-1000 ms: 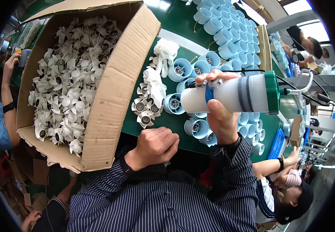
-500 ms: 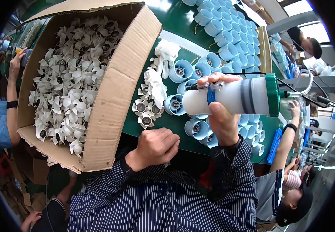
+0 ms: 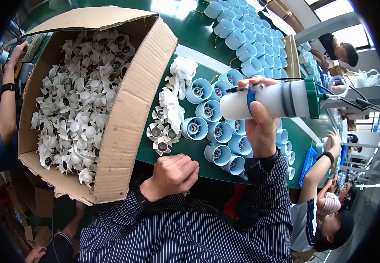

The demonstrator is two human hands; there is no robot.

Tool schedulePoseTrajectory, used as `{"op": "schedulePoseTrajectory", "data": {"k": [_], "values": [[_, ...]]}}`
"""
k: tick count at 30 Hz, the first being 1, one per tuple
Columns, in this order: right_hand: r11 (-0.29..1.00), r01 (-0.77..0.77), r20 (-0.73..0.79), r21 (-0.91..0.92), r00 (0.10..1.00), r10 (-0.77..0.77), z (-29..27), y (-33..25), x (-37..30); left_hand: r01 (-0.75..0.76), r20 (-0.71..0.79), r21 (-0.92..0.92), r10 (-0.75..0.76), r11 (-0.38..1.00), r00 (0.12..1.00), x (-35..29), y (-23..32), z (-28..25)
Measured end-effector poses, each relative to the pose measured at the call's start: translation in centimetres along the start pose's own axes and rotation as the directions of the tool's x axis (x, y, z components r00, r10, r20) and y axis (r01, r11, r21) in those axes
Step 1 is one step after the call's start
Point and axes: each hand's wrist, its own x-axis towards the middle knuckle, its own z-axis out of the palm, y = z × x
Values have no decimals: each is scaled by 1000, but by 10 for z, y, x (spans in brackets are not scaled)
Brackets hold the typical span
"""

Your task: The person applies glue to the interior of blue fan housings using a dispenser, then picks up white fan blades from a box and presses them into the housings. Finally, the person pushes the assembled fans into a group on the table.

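My right hand is wrapped round a thick translucent white dispensing cylinder with a green end cap and dark bands inside. It lies nearly level above rows of light blue cups, its blunt end to the left. A blue strap and small clear fittings sit under my fingers. My left hand is a loose fist at the table's near edge; what it holds, if anything, is hidden. Just beyond it lie several white fan impellers. The nearest blue cups stand open end up, with metal parts showing inside.
At left a big cardboard box brims with white impellers. White crumpled gloves lie between box and cups. More blue cups fill the far table. Cables trail from the green cap. Co-workers' arms are at both sides.
My right hand has carried the cylinder a little right and away relative to the cups, uncovering more of them. My left fist stays closed. The whole view has shifted slightly.
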Motion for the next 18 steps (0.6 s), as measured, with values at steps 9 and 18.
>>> {"op": "schedulePoseTrajectory", "data": {"k": [9,18], "values": [[1000,11,21,21,1000,-12,-3,13,3,-7,4,0,7,1000,1000,4,-3,-2],[1000,3,18,-9,1000,-3,-6,12,1,-3,0,-11,3,1000,1000,2,-1,1]]}}
